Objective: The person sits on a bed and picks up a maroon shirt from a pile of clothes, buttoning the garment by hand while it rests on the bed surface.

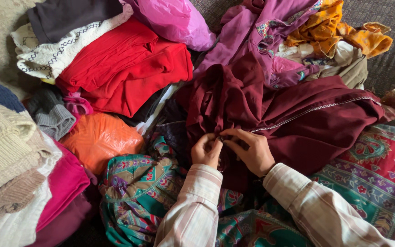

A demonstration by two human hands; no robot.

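A maroon garment with a thin white stitched trim lies spread across the middle of the pile. My left hand and my right hand meet at its bunched lower edge, both pinching the dark red cloth between thumb and fingers. Both sleeves are striped pink and white. Whatever small part sits between the fingertips is too hidden to make out. Under my arms lies a patterned teal and red cloth.
Folded red clothes and a white patterned knit sit at the back left. Stacked sweaters stand at the left edge beside an orange plastic bag. A pink bag, purple cloth and mustard cloth lie behind.
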